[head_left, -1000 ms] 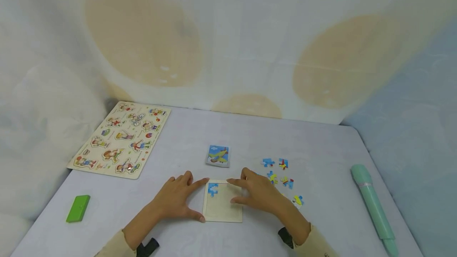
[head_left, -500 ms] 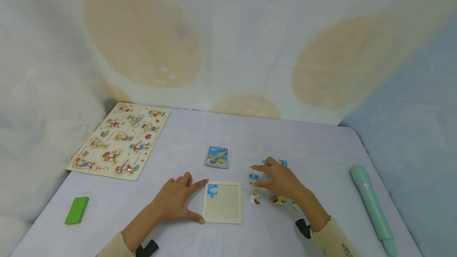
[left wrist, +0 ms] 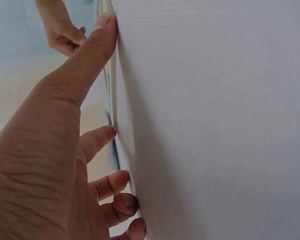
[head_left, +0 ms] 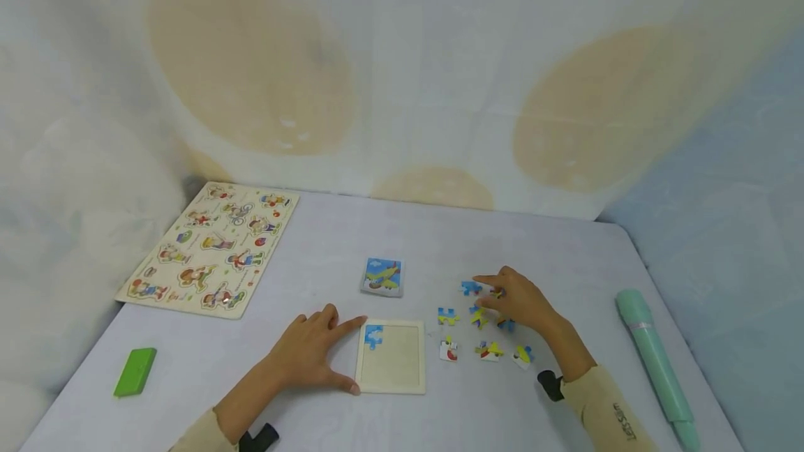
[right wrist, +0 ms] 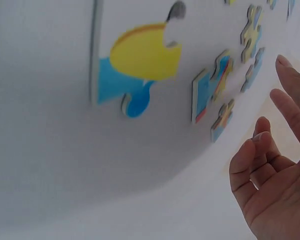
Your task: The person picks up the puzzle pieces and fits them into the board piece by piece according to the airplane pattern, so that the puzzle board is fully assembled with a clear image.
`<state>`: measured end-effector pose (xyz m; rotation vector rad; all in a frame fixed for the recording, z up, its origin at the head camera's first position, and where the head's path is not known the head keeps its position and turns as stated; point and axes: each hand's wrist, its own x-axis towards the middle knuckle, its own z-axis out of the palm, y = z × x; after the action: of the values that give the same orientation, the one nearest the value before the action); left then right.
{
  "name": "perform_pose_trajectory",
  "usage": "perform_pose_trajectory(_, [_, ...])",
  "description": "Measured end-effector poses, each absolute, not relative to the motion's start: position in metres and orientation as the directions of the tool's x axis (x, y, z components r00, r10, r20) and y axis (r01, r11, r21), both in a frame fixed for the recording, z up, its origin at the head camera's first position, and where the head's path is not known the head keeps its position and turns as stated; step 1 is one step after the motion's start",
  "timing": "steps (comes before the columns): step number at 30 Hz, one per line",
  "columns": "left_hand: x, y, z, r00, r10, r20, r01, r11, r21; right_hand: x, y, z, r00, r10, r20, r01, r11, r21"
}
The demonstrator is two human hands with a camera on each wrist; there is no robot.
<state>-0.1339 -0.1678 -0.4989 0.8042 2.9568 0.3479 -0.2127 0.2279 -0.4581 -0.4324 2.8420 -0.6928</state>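
My left hand [head_left: 308,347] rests beside a square wooden puzzle frame [head_left: 391,392], its thumb and index finger spread along the left edge. A blue puzzle piece [head_left: 373,337] lies in the frame's upper left corner. Over the loose pieces to the right hovers my right hand [head_left: 523,302], index finger extended near a blue piece [head_left: 470,287]; nothing shows in its grasp. The right wrist view has a yellow, white and blue piece [right wrist: 145,55] close up, and the hand [right wrist: 277,190] apart from the pieces. Part of one red and blue piece is hidden under the fingers.
A small airplane picture [head_left: 382,277] lies behind the frame. At the back left is a large board with cartoon figures [head_left: 216,250]; a green block [head_left: 135,372] lies in front of it. Along the right side lies a mint-green stick-like object [head_left: 656,361].
My right hand has left the frame and moved right, over the loose puzzle pieces, uncovering several of them. The left hand stays at the frame's left edge.
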Motion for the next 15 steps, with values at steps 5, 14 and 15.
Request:
perform_pose_trajectory(5, [-0.135, -0.167, -0.499, -0.86, 0.51, -0.003, 0.496, 0.839, 0.224, -0.222, 0.233, -0.458, -0.942, -0.304, -0.14, -0.211, 0.864, -0.457])
perform_pose_trajectory(14, [-0.134, -0.168, -0.497, -0.861, 0.509, -0.002, 0.494, 0.836, 0.237, -0.229, 0.23, -0.459, -0.935, -0.321, -0.15, -0.222, 0.861, -0.458])
perform_pose_trajectory(15, [-0.134, -0.168, -0.498, -0.86, 0.51, 0.0, 0.496, 0.836, 0.236, -0.229, 0.229, -0.458, -0.936, -0.314, -0.157, -0.215, 0.867, -0.449])
